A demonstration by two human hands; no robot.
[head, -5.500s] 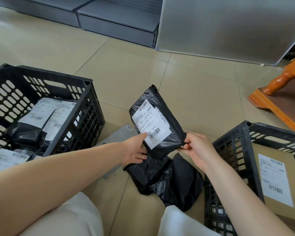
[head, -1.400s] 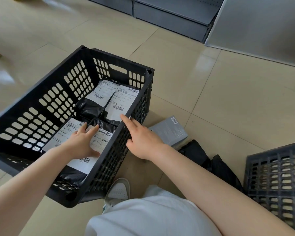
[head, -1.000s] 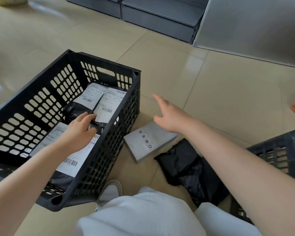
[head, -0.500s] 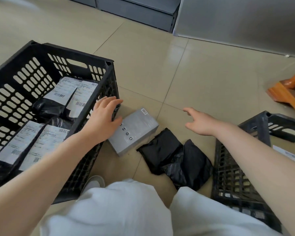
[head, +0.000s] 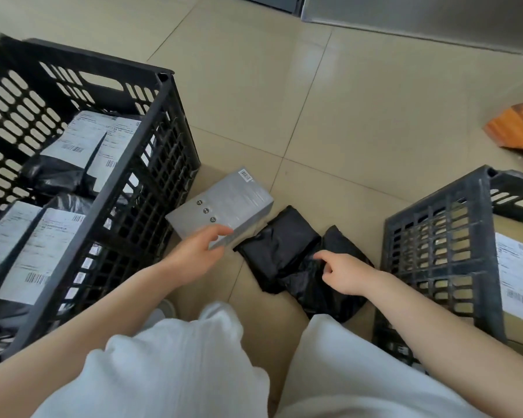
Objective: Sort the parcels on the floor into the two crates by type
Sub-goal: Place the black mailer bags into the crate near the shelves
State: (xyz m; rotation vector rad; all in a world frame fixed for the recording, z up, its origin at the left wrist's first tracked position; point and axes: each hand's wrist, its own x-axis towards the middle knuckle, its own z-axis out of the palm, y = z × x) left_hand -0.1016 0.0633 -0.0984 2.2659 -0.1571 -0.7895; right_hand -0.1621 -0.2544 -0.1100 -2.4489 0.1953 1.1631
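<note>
Left hand [head: 195,257], fingers loose, reaches the grey box [head: 221,206]; right hand [head: 346,274] pinches a black bag [head: 284,248], probably lifting next.

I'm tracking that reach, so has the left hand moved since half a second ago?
Yes. The left hand has left the left crate rim and gone right, its fingers now resting on the grey box on the floor.

no legible wording anywhere. white shipping labels [head: 82,140] on black bags in left crate [head: 139,188]: barcodes and blurred print only. small barcode sticker [head: 245,175] at far corner of grey box [head: 224,203], plus three round icons, unreadable. label [head: 520,273] on brown carton in right crate [head: 435,251]: barcode, blurred lines.
</note>
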